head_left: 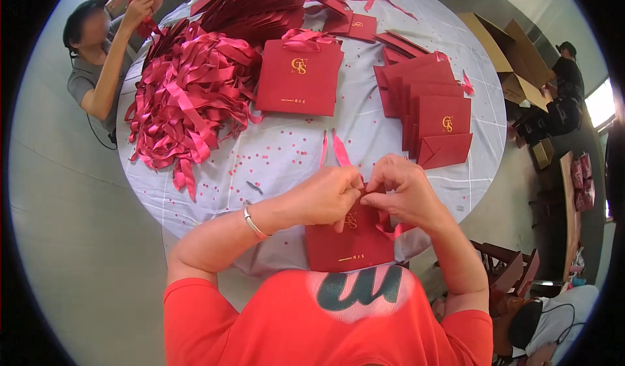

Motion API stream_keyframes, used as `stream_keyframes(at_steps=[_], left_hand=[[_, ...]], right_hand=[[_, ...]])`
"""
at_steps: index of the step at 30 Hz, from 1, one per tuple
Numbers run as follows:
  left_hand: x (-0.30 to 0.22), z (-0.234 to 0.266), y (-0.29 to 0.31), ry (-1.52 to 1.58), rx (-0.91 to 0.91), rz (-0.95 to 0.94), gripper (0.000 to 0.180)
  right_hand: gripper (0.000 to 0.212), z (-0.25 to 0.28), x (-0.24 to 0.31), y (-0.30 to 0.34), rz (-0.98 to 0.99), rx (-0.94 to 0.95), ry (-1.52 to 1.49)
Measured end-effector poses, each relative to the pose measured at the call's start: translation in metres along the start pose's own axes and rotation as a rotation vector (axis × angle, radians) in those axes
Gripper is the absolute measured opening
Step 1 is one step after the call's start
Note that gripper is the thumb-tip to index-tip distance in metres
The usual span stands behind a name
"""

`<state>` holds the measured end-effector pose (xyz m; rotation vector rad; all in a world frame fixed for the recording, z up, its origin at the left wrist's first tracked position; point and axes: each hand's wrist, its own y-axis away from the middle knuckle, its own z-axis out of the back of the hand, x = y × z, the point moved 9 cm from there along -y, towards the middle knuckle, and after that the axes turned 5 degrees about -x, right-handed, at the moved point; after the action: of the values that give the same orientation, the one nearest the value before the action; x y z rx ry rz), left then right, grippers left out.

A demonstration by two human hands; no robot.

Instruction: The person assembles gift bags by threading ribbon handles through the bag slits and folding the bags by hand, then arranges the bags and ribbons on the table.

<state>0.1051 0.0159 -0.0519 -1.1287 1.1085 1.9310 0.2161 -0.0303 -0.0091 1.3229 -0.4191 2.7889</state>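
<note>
At the near edge of the table, a red paper gift bag point(349, 249) with gold print lies in front of me. My left hand point(338, 193) is closed in a pinch at the bag's top edge. Beside it my right hand point(402, 193) pinches at the same spot, thumb and forefinger together. Between the fingertips runs a pink satin ribbon point(393, 230), looping down over the bag's right side. Two pink ribbon tails point(338, 150) stick out on the cloth beyond my left hand. My fingers hide where ribbon and bag meet.
A heap of pink ribbons point(189, 99) lies at left on the white-covered table point(273, 190). Red bags with ribbon handles point(298, 83) are stacked mid-table; others fan out in a right-hand row point(444, 115). Red dots are scattered about. One co-worker point(97, 60) works far left; cardboard boxes point(508, 60) stand right.
</note>
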Motion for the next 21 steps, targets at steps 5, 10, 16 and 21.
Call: stream_keyframes(at_steps=[5, 10, 16, 21], left_hand=[[-0.018, -0.002, 0.006, 0.006, -0.098, -0.152, 0.011], [-0.027, -0.004, 0.013, -0.121, -0.232, -0.320, 0.014], [-0.033, -0.005, 0.017, -0.082, -0.271, -0.300, 0.015], [-0.001, -0.007, 0.007, 0.160, -0.182, -0.080, 0.014]], right_hand=[[0.015, -0.010, -0.028, -0.010, -0.244, 0.303, -0.436], [0.018, -0.021, -0.011, -0.036, -0.164, 0.611, -0.129], [0.015, -0.049, -0.040, -0.024, -0.518, 0.898, -0.385], [0.013, -0.052, -0.061, -0.015, -0.655, 0.544, -0.419]])
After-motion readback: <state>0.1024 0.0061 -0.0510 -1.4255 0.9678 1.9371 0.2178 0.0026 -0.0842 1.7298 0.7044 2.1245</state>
